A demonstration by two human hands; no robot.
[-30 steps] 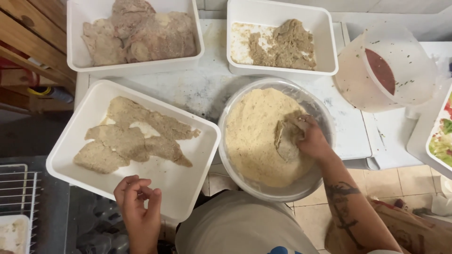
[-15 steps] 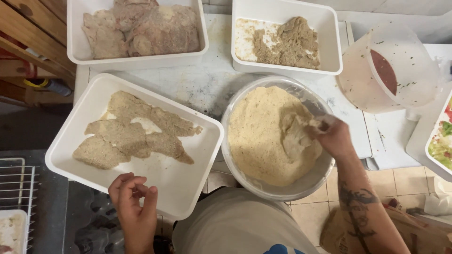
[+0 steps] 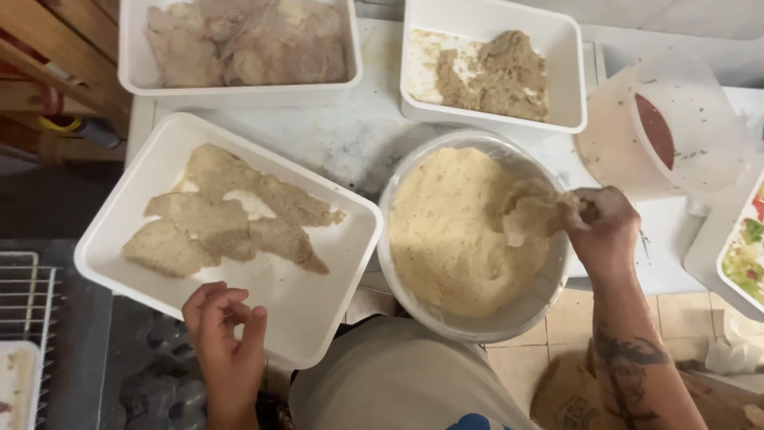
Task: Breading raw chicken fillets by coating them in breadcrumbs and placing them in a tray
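A round metal bowl (image 3: 477,318) of pale breadcrumbs sits at the near edge of a white marble tabletop (image 3: 350,143), ringed by containers. Left of the bowl, a white rectangular tray (image 3: 318,318) holds several breaded cutlets (image 3: 231,219) laid flat and overlapping. Behind the bowl stands a white tub (image 3: 569,72) with a heap of brownish coated pieces; behind and left of the bowl, a second white tub (image 3: 131,56) carries pale uncoated meat slices. Right of the bowl, a clear plastic jug (image 3: 692,119) lies tilted with a dark red patch inside, and a dish of salad (image 3: 744,255) shows at the picture's edge. A wire rack (image 3: 24,295) lies far left of the bowl.

The right hand (image 3: 606,231) pinches a thin crumb-covered cutlet (image 3: 532,213) at the bowl's right rim, lifting it partly off the crumbs; it hangs floppy, evenly dusted beige. The left hand (image 3: 227,330), left of the bowl at the tray's near edge, holds nothing, its fingers curled loosely together.
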